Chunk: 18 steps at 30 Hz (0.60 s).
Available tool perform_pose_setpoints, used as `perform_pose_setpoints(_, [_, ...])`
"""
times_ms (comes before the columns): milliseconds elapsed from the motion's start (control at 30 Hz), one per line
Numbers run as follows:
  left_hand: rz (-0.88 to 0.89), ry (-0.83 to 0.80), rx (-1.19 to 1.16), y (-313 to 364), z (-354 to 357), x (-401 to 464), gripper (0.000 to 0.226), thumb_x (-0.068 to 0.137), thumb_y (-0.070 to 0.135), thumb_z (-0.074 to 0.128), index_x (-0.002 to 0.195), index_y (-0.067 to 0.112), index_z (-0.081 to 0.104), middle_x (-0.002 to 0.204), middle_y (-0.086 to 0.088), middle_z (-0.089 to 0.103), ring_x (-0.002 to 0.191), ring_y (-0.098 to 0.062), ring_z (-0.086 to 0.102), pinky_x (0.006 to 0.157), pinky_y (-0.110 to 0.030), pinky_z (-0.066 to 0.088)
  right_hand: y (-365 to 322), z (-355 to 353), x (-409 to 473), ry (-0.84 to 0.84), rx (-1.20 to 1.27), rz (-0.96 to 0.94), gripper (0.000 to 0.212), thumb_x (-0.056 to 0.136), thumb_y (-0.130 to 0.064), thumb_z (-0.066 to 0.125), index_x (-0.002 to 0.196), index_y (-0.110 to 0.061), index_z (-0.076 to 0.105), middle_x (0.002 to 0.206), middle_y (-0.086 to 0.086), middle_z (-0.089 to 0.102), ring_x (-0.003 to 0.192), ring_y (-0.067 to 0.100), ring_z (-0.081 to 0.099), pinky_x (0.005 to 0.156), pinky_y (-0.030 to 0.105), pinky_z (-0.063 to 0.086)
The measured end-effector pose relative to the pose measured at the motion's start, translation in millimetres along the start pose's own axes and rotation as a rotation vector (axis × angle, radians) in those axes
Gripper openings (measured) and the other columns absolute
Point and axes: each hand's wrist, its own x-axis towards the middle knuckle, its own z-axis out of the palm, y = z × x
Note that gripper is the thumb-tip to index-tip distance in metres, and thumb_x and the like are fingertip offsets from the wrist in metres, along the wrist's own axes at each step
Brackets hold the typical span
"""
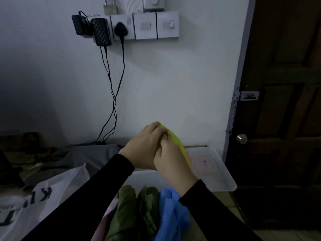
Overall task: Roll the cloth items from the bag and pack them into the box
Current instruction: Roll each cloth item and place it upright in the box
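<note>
Yellow-green cloth (pixel 175 140) gripped by left hand (pixel 144 146) and right hand (pixel 172 162) | white bag (pixel 34 202) lettering partly readable: "K"

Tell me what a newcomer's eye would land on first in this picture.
First the yellow-green cloth, the brightest thing in the dim room, gripped by the left hand and right hand in mid-frame. Next, the blue cloth and dark green cloths lying below the forearms. Then the black chargers plugged in on the wall above.

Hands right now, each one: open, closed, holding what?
Left hand: closed, gripping the yellow-green cloth.
Right hand: closed, pinching the same cloth.
</note>
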Motion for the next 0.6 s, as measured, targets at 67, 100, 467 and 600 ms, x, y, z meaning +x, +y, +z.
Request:
perform_pose_setpoints(67, [0.037, 0.049, -0.034, 4, -5, 2, 0.080, 0.056, 0.047, 0.077, 0.122, 0.009, 0.053, 0.117, -0.005, 0.051, 0.112, -0.018, 0.050, 0.096, -0.027, 0.044, -2, 3, 0, 0.055, 0.086, 0.054, 0.037, 0.098, -0.015, 0.037, 0.131, -0.001, 0.047, 0.129, 0.017, 0.055, 0.113, 0.030, 0.055, 0.085, 0.025, 0.033])
perform_pose_setpoints(100, [0.060, 0.072, -0.077, 6, -9, 3, 0.079, 0.055, 0.048, 0.077, 0.121, 0.010, 0.053, 0.115, -0.003, 0.051, 0.106, -0.016, 0.053, 0.091, -0.023, 0.045, -1, 2, 1, 0.086, 0.139, 0.071, 0.033, 0.098, -0.018, 0.039, 0.125, -0.001, 0.050, 0.119, 0.016, 0.060, 0.107, 0.030, 0.058, 0.077, 0.026, 0.037])
perform_pose_setpoints(467, [-0.033, 0.147, -0.543, 12, -8, -1, 0.085, 0.040, 0.036, 0.082, 0.114, 0.024, 0.042, 0.117, 0.011, 0.051, 0.100, -0.008, 0.056, 0.087, -0.020, 0.047, 18, -17, 20, -0.171, 0.859, 0.584, 0.047, 0.091, -0.055, 0.048, 0.094, -0.012, 0.066, 0.091, 0.006, 0.071, 0.090, 0.021, 0.068, 0.085, 0.038, 0.055])
perform_pose_setpoints(600, [-0.273, 0.066, -0.826, 6, 1, -3, 0.111, 0.042, 0.036, 0.084, 0.140, 0.025, 0.034, 0.137, 0.006, 0.047, 0.128, -0.009, 0.047, 0.106, -0.031, 0.043, 29, -17, 30, -0.261, 1.096, 0.608, 0.047, 0.091, -0.045, 0.056, 0.112, -0.004, 0.064, 0.108, 0.014, 0.071, 0.100, 0.027, 0.067, 0.093, 0.041, 0.053])
